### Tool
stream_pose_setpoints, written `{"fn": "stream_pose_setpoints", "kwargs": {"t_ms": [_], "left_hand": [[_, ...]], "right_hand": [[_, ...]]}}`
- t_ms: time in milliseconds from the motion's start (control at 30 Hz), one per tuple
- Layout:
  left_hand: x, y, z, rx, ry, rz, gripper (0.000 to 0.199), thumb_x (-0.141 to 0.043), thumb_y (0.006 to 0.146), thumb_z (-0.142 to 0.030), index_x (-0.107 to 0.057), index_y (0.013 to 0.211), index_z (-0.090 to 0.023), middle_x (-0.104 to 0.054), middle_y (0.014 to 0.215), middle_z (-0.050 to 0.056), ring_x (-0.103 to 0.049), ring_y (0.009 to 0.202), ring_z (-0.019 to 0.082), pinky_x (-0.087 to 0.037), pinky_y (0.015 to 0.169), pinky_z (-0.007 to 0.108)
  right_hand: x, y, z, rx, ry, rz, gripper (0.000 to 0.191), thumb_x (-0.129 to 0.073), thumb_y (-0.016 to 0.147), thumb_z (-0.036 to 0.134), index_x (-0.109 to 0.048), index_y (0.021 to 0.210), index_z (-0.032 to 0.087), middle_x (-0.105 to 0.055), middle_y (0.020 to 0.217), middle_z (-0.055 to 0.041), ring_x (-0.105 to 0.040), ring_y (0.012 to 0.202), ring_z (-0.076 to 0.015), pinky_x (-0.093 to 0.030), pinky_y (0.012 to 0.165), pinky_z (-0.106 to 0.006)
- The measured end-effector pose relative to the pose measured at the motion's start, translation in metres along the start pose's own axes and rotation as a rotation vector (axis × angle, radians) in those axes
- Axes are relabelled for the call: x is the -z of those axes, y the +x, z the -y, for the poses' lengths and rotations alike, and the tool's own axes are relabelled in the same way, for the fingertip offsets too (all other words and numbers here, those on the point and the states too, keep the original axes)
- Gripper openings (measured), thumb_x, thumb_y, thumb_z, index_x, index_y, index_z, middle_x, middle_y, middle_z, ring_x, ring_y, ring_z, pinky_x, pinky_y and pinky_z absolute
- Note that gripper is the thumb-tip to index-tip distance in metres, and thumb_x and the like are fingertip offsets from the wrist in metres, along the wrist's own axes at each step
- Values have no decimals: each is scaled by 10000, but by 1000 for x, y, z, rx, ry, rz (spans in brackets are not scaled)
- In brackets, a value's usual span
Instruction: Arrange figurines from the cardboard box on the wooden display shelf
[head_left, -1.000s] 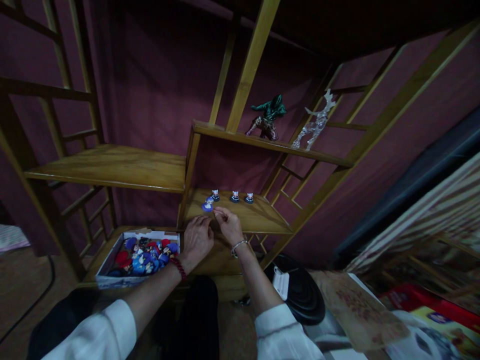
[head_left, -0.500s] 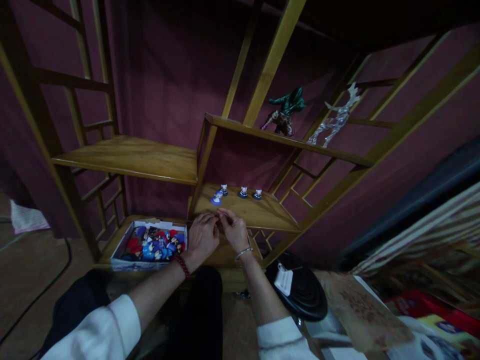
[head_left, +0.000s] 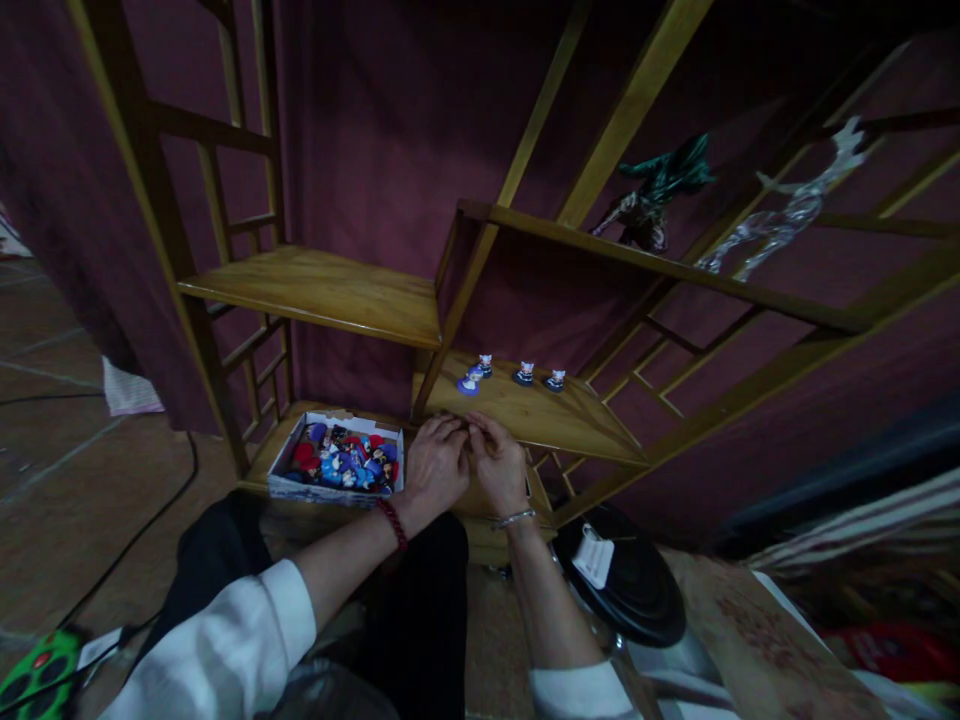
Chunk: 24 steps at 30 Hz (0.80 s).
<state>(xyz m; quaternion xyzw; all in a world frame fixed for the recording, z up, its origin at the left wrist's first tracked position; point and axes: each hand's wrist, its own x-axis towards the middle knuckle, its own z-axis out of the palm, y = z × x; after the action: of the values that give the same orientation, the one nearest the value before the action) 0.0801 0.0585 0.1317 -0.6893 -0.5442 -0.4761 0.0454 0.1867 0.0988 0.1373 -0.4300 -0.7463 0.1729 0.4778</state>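
My left hand (head_left: pixel 436 462) and my right hand (head_left: pixel 496 460) meet fingertip to fingertip in front of the small shelf's edge. The fingers of both are closed; anything between them is too small or hidden to name. Just beyond them, a purple-and-white figurine (head_left: pixel 470 381) stands on the wooden shelf (head_left: pixel 540 418), close to a white-headed figurine with a dark base (head_left: pixel 485 365). Two similar figurines, one in the middle (head_left: pixel 524 374) and one on the right (head_left: pixel 555 381), stand in a row with it. Left of my left hand sits an open box (head_left: pixel 337 492) full of red, blue and purple figurines.
A higher shelf (head_left: pixel 322 290) is at left. On the upper right shelf stand a green-caped statue (head_left: pixel 664 190) and a clear deer-like figure (head_left: pixel 787 215). A round black object (head_left: pixel 637 590) is by my right forearm. A green-and-black object (head_left: pixel 41 672) lies on the floor.
The view has turned left, so the shelves and figurines appear farther right and the green-and-black floor object has come into view. My hands stay together near the shelf edge.
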Motion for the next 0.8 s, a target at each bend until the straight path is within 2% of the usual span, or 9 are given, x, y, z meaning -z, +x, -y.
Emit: {"fn": "stream_pose_setpoints", "kwargs": {"t_ms": [433,633,800], "left_hand": [[15,-22,14,-37,-27,-14,277,-457,741,-83,-603,974,-122,-609,1044,95,-473,1087,196,-390,970,399],[20,-30,19,-22,-44,31,283,-437,761,-90,-599,987,-145,-593,1072,92,-455,1118,203,-393,966,422],[22,-38,26,13,-62,65,282,-434,758,-80,-600,972,-159,-593,1060,87,-458,1106,202,-411,948,419]], "right_hand": [[-20,-27,9,-32,41,-31,263,-449,817,304,-611,986,184,-640,993,-68,-587,911,-175,-459,845,-348],[-27,-35,18,-3,57,-36,235,-437,821,266,-621,945,189,-635,984,-63,-575,924,-166,-450,864,-345],[-38,-43,16,-37,93,-25,241,-427,819,262,-621,946,196,-633,997,-64,-575,934,-169,-457,857,-346]]}}
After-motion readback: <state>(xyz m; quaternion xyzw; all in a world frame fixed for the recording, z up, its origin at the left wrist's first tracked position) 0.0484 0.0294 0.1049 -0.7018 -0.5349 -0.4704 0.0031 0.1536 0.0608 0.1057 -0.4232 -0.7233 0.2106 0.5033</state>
